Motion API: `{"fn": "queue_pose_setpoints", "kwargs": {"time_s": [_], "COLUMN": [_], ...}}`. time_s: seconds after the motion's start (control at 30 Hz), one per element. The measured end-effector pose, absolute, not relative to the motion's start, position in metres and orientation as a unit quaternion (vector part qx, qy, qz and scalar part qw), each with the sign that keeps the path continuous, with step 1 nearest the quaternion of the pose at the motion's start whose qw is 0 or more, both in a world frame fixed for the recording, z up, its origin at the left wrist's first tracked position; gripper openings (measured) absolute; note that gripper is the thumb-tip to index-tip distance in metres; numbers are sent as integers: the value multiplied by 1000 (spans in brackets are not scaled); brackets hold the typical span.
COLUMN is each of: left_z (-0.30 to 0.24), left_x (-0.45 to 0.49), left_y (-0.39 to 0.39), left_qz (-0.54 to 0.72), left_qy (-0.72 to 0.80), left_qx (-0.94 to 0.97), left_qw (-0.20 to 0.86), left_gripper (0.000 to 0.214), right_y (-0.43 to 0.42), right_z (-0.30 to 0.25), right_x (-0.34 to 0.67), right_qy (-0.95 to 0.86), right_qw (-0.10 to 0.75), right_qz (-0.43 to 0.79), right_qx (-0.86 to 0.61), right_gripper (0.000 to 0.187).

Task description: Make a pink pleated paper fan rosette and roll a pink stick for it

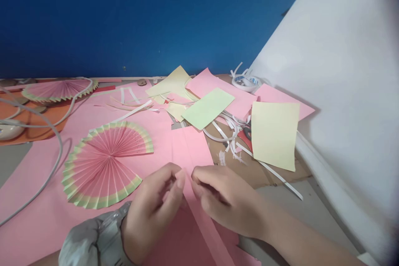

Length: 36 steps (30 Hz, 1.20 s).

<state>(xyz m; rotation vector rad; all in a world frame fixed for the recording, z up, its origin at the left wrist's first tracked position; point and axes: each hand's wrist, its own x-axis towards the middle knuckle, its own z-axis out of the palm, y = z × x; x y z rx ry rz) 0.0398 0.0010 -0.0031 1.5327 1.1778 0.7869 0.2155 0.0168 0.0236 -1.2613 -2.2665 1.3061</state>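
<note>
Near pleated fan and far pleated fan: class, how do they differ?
The near fan lies beside the left hand; the far fan lies close to the blue wall. The near fan shows an open wedge; the far fan is seen too slantwise to tell. Nothing crosses the near fan, while a pale cable crosses the far fan. Both are pleated, pink with yellow-green edges.
</note>
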Motion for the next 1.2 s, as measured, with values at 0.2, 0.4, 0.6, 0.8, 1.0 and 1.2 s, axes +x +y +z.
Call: {"fn": "queue_pose_setpoints", "kwargs": {"time_s": [0.2, 0.4, 0.6, 0.8, 1.0, 1.2], "left_z": [-5, -4, -3, -6, -4, -7], "left_x": [40, 40, 40, 40, 41, 41], "left_y": [0, 1, 3, 1, 1, 2], "left_qz": [341, 329, 309, 278, 256, 260], "left_qy": [482, 475, 457, 479, 479, 473], "left_qx": [610, 622, 625, 650, 670, 678], "left_qw": [528, 527, 552, 521, 506, 499], "left_gripper": [23, 26, 21, 26, 31, 29], "right_y": [20, 23, 21, 22, 26, 24], "right_z": [30, 35, 31, 31, 39, 36], "right_x": [214, 212, 211, 212, 215, 214], "right_qy": [-726, -696, -707, -721, -727, -724], "right_qw": [98, 82, 104, 102, 72, 72], "right_qz": [502, 523, 510, 496, 503, 502], "right_qx": [-460, -485, -480, -473, -461, -468], "right_gripper": [24, 20, 21, 23, 24, 22]}}
